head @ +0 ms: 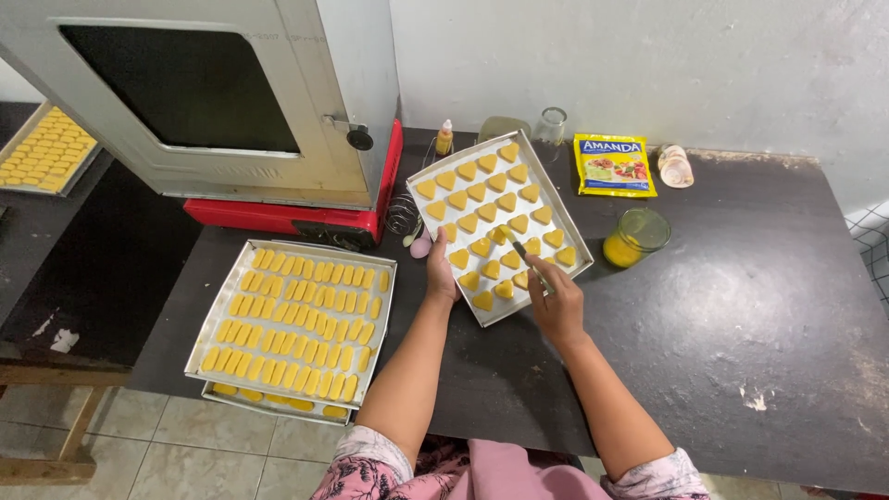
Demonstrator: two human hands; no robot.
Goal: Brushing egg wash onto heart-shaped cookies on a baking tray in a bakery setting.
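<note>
Head view: the tray (565, 206) edge is gripped by the left hand (441, 274), a brush (515, 244) pinched in the right hand (557, 302); egg wash could be dripped onto the worktop.

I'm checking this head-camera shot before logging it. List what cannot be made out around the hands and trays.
1. Brush in the right hand: too thin to show its bristles.
2. Lower tray: the tray of bar cookies stacked on it hides all but one edge.
3. Tray of heart cookies: the left hand covers part of its rim.
4. Oven: its dark window hides the inside.
5. Far-left tray: cut off by the oven.
</note>
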